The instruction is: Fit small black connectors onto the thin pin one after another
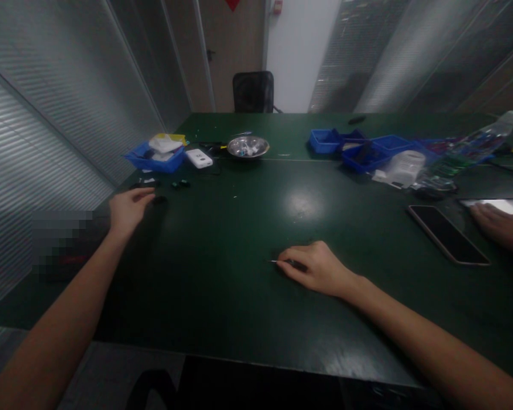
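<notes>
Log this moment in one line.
left hand: at small dark piece, contact unclear | right hand: holding thin-tipped dark-handled tool | smartphone: on green table

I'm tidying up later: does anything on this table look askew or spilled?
The bottle at the right slants sharply, though the wide view may exaggerate that. A tiny pale scrap lies alone on the table, away from the metal bowl. I see no clear spill or damage.

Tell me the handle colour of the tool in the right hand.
The tool's handle looks black, seen best in the head view.
</notes>
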Demonstrator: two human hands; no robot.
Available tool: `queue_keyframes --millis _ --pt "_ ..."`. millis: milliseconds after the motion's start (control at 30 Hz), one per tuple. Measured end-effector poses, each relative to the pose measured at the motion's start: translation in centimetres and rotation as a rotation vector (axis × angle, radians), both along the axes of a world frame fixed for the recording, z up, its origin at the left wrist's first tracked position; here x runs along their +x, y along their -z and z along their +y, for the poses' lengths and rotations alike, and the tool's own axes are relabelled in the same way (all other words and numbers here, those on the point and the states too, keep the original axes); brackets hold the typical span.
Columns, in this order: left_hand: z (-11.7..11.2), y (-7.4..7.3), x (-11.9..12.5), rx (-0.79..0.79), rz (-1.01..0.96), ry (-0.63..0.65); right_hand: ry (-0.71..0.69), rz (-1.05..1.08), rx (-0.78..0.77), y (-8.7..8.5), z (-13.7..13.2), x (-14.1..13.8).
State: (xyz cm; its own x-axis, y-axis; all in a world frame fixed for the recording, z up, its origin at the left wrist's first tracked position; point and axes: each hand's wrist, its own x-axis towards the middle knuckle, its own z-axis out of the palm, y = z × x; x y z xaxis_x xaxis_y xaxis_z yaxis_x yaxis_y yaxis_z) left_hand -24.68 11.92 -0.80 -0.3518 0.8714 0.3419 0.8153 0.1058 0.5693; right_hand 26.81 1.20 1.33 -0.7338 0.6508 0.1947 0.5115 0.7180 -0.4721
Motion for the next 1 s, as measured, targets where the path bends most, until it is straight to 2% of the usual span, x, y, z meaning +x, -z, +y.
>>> queue_keyframes --millis 133,300,433,600,800,1000 --pt "-0.3 -0.7 0.7 -0.027 -0.113 0.005 0.004 -0.010 0.005 0.1 0.0 0.1" --pt "-0.5 -1.0 1.3 0.004 -0.037 -0.004 0.006 -0.009 0.013 0.2 0.0 0.1" --pt "-0.3 -0.7 1.6 0.007 -0.004 -0.001 0.006 -0.009 0.014 0.0 0.0 0.1" --pt "0.0 0.0 1.8 -0.128 -0.002 0.005 0.008 -0.021 0.009 -0.1 0.0 0.1" --pt "-0.1 0.1 2.0 -0.058 0.001 0.046 0.004 -0.010 0.009 -0.1 0.0 0.0" --pt "-0.3 0.3 1.3 -0.059 0.003 -0.029 0.001 -0.009 0.005 -0.2 0.1 0.0"
